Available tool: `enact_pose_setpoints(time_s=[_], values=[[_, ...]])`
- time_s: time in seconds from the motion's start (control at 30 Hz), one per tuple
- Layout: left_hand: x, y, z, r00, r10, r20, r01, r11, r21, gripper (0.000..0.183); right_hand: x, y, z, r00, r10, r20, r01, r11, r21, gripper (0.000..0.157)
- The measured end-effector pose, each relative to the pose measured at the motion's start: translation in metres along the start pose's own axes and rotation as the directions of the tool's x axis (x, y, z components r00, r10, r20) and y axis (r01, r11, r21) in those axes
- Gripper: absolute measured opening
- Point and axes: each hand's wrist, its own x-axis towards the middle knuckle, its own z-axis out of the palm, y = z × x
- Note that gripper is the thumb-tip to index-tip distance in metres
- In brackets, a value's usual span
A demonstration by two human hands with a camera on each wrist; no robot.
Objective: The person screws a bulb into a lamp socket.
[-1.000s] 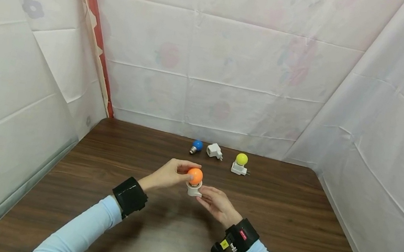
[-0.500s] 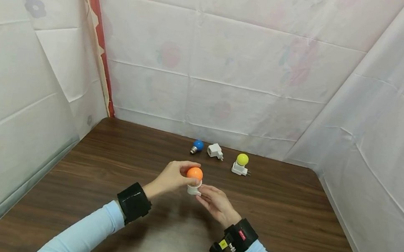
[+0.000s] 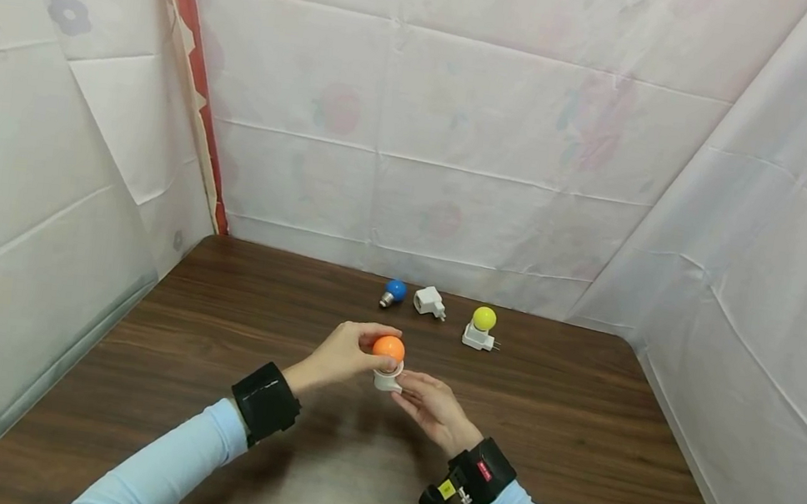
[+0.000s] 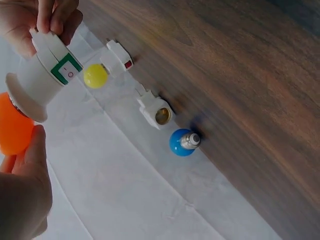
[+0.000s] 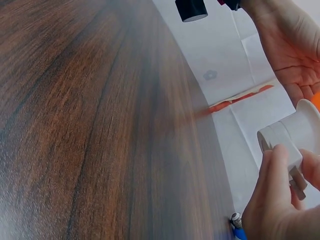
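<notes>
Above the wood-grain table, I see an orange light bulb at the mouth of a white plug-in socket.
On my feed, the left hand pinches the bulb between thumb and fingers; the right hand pinches the socket's plug end. Farther back sit a blue bulb, another white socket and a yellow bulb in its holder.

Light-blue sleeves, black wristbands; red label
</notes>
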Motion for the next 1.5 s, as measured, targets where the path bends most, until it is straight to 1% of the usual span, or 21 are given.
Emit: enact_pose_setpoints(time_s=[0.07,0.17,0.4,0.5,0.6,0.7,0.77,0.9,1.0,1.1,1.17,1.27,1.37,1.5], values=[[0.0,0.001,-0.002,1.0,-0.001,0.027,0.001,1.0,-0.003,0.044,0.0,0.0,-0.001,1.0,0.004,0.0,-0.004,1.0,0.0,0.042],[0.003,-0.002,-0.004,0.998,0.006,0.063,-0.005,1.0,-0.008,0.043,0.0,0.001,-0.002,1.0,0.009,0.006,-0.009,1.0,-0.008,0.042],[0.014,-0.03,-0.006,0.988,0.004,0.154,0.001,0.999,-0.033,0.044,0.0,0.002,-0.004,0.999,0.015,0.028,-0.014,0.999,-0.037,0.044],[0.015,-0.033,-0.007,0.984,0.015,0.178,-0.008,0.999,-0.038,0.044,0.0,0.002,-0.004,0.999,0.016,0.031,-0.015,0.999,-0.043,0.043],[0.015,-0.033,-0.008,0.983,0.021,0.182,-0.012,0.999,-0.049,0.044,0.001,0.002,-0.003,0.999,0.017,0.03,-0.016,0.999,-0.042,0.043],[0.015,-0.034,-0.007,0.986,0.03,0.162,-0.02,0.998,-0.06,0.045,0.001,0.002,-0.002,0.999,0.021,0.027,-0.02,0.999,-0.03,0.043],[0.014,-0.034,-0.005,0.991,0.045,0.126,-0.04,0.998,-0.044,0.046,0.001,0.002,-0.002,1.0,0.017,0.025,-0.017,1.0,-0.021,0.043],[0.013,-0.034,0.0,0.998,0.062,0.005,-0.062,0.997,0.035,0.047,0.002,0.003,-0.001,1.0,-0.01,-0.011,0.01,1.0,0.0,0.042],[0.01,-0.033,0.004,0.994,0.059,-0.087,-0.051,0.994,0.099,0.05,0.004,0.003,0.001,0.998,-0.04,-0.053,0.041,0.999,0.018,0.041],[0.009,-0.031,0.008,0.988,0.064,-0.143,-0.044,0.99,0.133,0.052,0.005,0.004,0.002,0.995,-0.057,-0.083,0.059,0.998,0.028,0.04],[0.008,-0.032,0.01,0.984,0.073,-0.161,-0.05,0.988,0.144,0.053,0.006,0.004,0.002,0.994,-0.058,-0.091,0.061,0.998,0.03,0.041],[0.008,-0.032,0.01,0.982,0.079,-0.172,-0.055,0.988,0.142,0.051,0.006,0.004,0.003,0.994,-0.055,-0.091,0.058,0.998,0.025,0.041],[0.007,-0.032,0.009,0.983,0.079,-0.166,-0.058,0.99,0.131,0.05,0.006,0.004,0.003,0.995,-0.052,-0.084,0.054,0.998,0.026,0.042],[0.007,-0.033,0.008,0.985,0.095,-0.142,-0.078,0.99,0.12,0.049,0.006,0.005,0.002,0.995,-0.05,-0.084,0.052,0.998,0.023,0.043]])
